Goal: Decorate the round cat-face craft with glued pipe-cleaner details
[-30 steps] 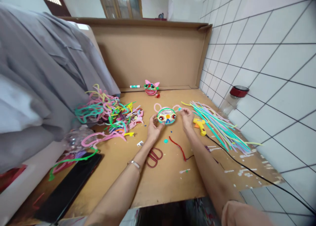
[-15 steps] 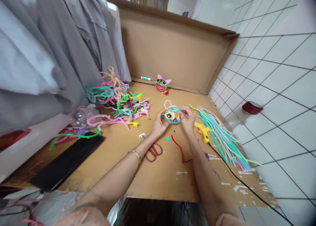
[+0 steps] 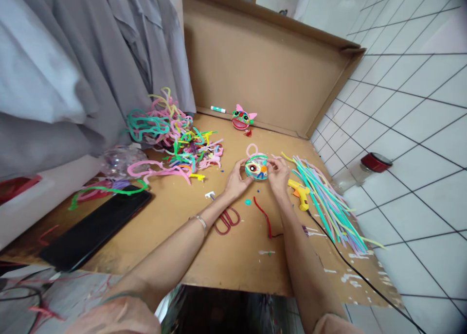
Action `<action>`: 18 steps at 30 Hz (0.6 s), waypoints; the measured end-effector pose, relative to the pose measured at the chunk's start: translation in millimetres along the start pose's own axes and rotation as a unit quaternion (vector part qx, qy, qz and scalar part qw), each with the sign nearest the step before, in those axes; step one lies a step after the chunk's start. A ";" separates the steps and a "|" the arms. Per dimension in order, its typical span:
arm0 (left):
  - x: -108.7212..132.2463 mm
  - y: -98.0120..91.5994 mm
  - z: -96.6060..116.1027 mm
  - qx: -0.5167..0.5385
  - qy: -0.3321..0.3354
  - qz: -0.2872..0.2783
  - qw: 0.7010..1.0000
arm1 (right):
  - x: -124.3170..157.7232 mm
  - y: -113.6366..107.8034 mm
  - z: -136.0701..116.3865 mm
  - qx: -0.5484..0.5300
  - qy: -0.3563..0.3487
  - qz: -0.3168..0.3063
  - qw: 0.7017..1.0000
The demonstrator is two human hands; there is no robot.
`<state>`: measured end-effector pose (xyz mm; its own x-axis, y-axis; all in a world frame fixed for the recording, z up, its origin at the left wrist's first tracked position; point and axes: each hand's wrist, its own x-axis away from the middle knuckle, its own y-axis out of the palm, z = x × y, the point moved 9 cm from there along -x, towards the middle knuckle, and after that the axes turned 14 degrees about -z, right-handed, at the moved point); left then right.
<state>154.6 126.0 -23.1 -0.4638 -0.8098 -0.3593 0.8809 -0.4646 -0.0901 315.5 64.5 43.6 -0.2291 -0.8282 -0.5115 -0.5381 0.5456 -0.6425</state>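
Observation:
A small round craft face [image 3: 257, 169] is held above the middle of the table. It has a dark eye ringed in red and yellow, an orange nose, blue strips below and a pink loop on top. My left hand [image 3: 237, 180] grips its left side between thumb and fingers. At the right edge, my right hand [image 3: 279, 175] is closed with its fingertips against the face, by a teal spot; whether they pinch a separate small piece is hidden. Nearby lie a yellow glue gun [image 3: 301, 195], red-handled scissors [image 3: 226, 221], a red pipe cleaner [image 3: 263, 213] and a teal disc [image 3: 247, 202].
Tangled pipe cleaners [image 3: 178, 134] heap at the left, beside a black phone [image 3: 97, 229]. Straight pipe cleaners [image 3: 328, 202] lie at the right near a red-lidded jar [image 3: 375, 163]. A finished-looking cat face [image 3: 242, 119] and a glue stick [image 3: 218, 109] sit by the cardboard wall [image 3: 255, 61].
My view has shifted slightly. Both hands stay on the craft face, and the right fingers have shifted a little at its right edge. Things on the table keep their places.

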 end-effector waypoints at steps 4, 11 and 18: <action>-0.4 0.0 -1.9 0.007 0.005 0.005 1.000 | -0.1 2.2 -2.2 0.016 -0.005 -0.012 1.000; -0.9 0.0 -6.1 -0.026 0.006 0.004 1.000 | 3.0 2.4 -14.3 0.042 -0.014 -0.033 0.998; -1.3 0.0 -3.1 -0.029 0.026 0.009 0.999 | 4.6 1.5 -27.5 0.139 -0.010 -0.041 0.989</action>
<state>155.5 128.1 -25.6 -0.4441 -0.7971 -0.4091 0.8936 -0.4274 -0.1372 291.4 57.9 55.9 -0.1760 -0.8697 -0.4611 -0.3102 0.4936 -0.8125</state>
